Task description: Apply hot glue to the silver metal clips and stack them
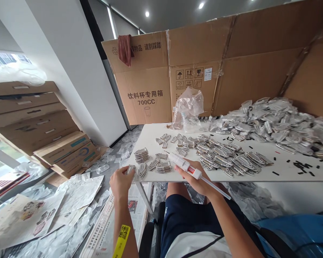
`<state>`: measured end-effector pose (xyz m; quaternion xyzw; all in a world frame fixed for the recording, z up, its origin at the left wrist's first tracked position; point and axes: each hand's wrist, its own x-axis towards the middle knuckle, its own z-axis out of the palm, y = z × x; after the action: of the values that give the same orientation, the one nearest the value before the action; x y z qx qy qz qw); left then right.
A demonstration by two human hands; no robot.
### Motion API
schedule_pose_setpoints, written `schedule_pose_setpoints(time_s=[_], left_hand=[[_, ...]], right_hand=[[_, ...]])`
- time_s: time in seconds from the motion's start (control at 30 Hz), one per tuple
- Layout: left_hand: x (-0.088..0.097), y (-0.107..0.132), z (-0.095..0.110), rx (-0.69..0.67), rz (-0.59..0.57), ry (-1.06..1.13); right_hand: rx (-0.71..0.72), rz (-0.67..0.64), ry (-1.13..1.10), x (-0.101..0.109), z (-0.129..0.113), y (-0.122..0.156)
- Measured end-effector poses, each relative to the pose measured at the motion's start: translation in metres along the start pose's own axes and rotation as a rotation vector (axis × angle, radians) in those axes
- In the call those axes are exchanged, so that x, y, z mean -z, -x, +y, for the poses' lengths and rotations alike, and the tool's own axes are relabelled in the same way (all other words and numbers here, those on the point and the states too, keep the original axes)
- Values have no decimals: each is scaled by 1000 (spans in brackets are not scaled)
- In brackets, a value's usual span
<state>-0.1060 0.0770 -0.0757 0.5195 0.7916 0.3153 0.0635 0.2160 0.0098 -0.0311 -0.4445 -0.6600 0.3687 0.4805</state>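
Observation:
At the table's left front corner, my left hand [121,181] has its fingers closed on a small flat silver-grey part [130,170]. My right hand [194,178] grips a white syringe [182,163] with a thin pointed tip, a red patch on its barrel and a long pale plunger rod running back over the wrist. Its tip points left, over the loose parts. Between the hands stand small stacks of similar grey parts [141,155], [163,166]. A wide pile of these parts [218,154] lies to the right of the syringe.
Many bagged parts [271,122] are heaped at the table's back right. Small black strips [301,165] lie scattered at right. A crumpled plastic bag [187,109] stands before the tall cardboard wall [148,82]. Cartons [67,150] and plastic wrapping cover the floor at left.

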Motion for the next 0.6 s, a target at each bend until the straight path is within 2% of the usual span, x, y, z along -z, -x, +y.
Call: schedule_pose_setpoints(time_s=[0.23, 0.43, 0.53, 0.6], left_hand=[[-4, 0, 1, -28, -14, -36], [-2, 1, 2, -38, -2, 20], [6, 4, 7, -55, 80, 82], [11, 9, 16, -79, 169, 133]], right_hand=[[-8, -7, 16, -2, 0, 0], [-7, 0, 16, -2, -2, 1], [-4, 37, 7, -2, -1, 0], [-30, 114, -3, -3, 1, -1]])
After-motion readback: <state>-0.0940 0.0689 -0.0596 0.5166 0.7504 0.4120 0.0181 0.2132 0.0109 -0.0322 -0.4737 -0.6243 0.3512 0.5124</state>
